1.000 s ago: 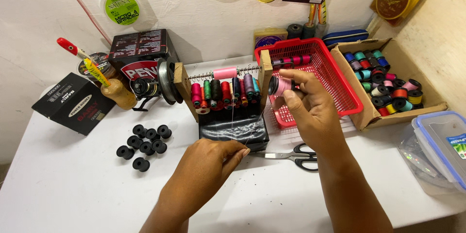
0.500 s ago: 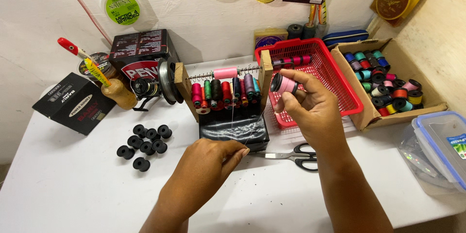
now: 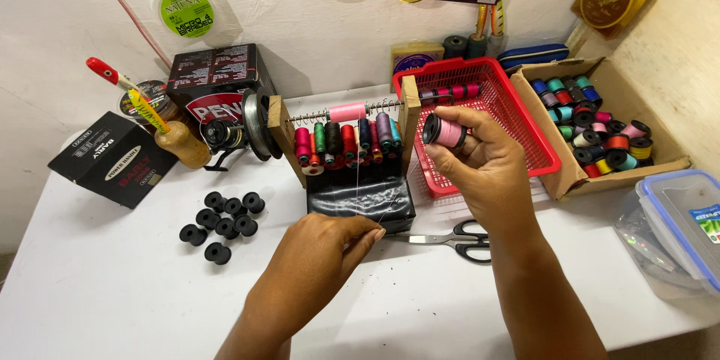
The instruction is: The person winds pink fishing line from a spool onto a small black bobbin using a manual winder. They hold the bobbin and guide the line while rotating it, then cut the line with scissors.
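My right hand (image 3: 487, 172) holds a small black bobbin wound with pink thread (image 3: 444, 132) up in front of the red basket (image 3: 525, 124). My left hand (image 3: 322, 262) is lower, its fingertips pinched on a thin thread (image 3: 358, 180) that runs up to the pink spool (image 3: 348, 112) on the metal rod of the wooden thread rack (image 3: 345, 142). Several coloured thread cones stand in that rack, above a black block (image 3: 360, 201).
Scissors (image 3: 450, 240) lie under my right hand. Several empty black bobbins (image 3: 221, 221) sit to the left. A fishing reel (image 3: 236, 129), black boxes (image 3: 112, 159) and a wooden-handled tool (image 3: 180, 142) stand behind. A cardboard box (image 3: 660, 161) holds wound bobbins; a lidded plastic tub (image 3: 686, 221) is at the right.
My right hand has turned the pink bobbin slightly and shifted it a little right and up. My left hand has stayed still, pinching the thread.
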